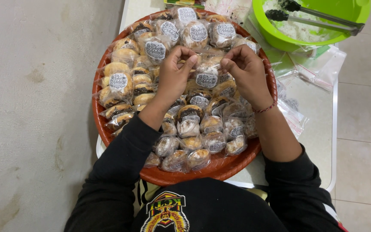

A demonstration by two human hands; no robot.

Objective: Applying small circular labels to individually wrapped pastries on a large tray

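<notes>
A round orange-red tray (220,169) on a small white table is piled with several clear-wrapped pastries, many with a round label. My left hand (174,73) and my right hand (245,71) are both over the middle of the pile, fingers curled. Between them they pinch the clear wrapper of one wrapped pastry (207,64). A red thread bracelet (265,108) is on my right wrist. Black sleeves cover both forearms.
A lime green bowl (280,41) with white shredded filling and black-tipped metal tongs (323,19) stands at the back right. Empty clear plastic bags (323,68) lie beside the tray on the white table (318,129). Grey floor at left, tiled floor at right.
</notes>
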